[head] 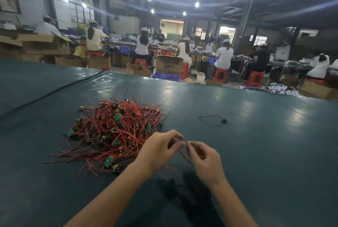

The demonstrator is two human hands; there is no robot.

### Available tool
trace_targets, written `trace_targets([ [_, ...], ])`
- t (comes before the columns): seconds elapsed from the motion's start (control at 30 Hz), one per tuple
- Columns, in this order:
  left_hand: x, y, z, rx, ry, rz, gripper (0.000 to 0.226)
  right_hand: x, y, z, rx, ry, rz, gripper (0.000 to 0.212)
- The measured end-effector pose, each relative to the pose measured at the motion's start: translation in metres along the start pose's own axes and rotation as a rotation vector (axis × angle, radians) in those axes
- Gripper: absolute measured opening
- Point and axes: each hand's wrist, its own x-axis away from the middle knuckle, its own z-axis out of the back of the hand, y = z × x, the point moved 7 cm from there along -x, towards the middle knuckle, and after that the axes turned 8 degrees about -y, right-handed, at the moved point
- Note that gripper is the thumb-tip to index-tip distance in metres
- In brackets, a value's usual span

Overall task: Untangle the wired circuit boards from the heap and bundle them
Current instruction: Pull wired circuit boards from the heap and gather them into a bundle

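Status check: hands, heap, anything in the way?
Red wire pinched between left hand and right hand. Heap tangled beside them, no bundle visible. Loose lead lies apart on table; nothing blocking.

Right of the wire heap [117, 129], the surface [265, 153] lies open
The wire heap fills the left middle; one loose wire [214, 117] lies apart toward the far edge, with bare room around it.

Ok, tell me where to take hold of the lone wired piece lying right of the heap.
Pinch the lone wired piece at its dark end part, probably from above. It lies flat on the table, apart from the heap; that end is the bulkiest bit, and the rest trails leftward, free to follow.
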Motion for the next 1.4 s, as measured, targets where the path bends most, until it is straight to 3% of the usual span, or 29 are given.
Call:
trace_targets([
  [0.1,0.019,-0.008,-0.015,-0.04,0.066,-0.055,0.018,0.015,-0.006,-0.009,0.237,-0.066,0.074,0.015],
  [0.3,0.038,-0.005,-0.023,-0.029,0.095,-0.104,0.022,0.036,-0.008,-0.024,0.347,-0.051,0.147,0.02],
  [0.5,0.053,0.019,-0.008,-0.147,0.282,-0.221,0.023,0.048,-0.022,-0.014,0.325,0.067,0.21,0.005],
  [0.57,0.057,0.032,-0.008,-0.23,0.335,-0.306,0.012,0.05,-0.02,-0.002,0.274,0.162,0.153,0.011],
  [0.63,0.058,0.04,-0.018,-0.159,0.249,-0.345,0.011,0.049,-0.016,0.008,0.166,0.214,0.092,0.021],
  [0.73,0.055,0.027,-0.035,0.214,0.071,-0.079,0.033,0.048,-0.018,0.009,0.049,0.2,0.083,0.019],
  [0.87,0.051,-0.002,-0.034,0.725,0.202,0.206,0.043,0.049,-0.023,-0.001,0.05,0.12,0.11,0.021],
  [0.97,0.051,-0.014,-0.028,0.783,0.271,0.255,0.03,0.054,-0.027,-0.005,0.205,0.123,0.153,0.018],
  [1.07,0.057,-0.027,-0.033,0.84,0.33,0.385,0.024,0.066,-0.046,0.004,0.521,0.387,0.309,0.008],
  [1.13,0.06,-0.038,-0.034,0.924,0.418,0.49,0.023,0.074,-0.059,0.001,0.562,0.478,0.431,0.008],
  [1.33,0.064,-0.043,-0.029,0.949,0.48,0.499,0.02,0.076,-0.066,-0.036,0.482,0.299,0.432,0.026],
  [1.4,0.064,-0.043,-0.029,0.953,0.477,0.5,0.02,0.071,-0.058,-0.042,0.296,0.213,0.333,0.026],
])
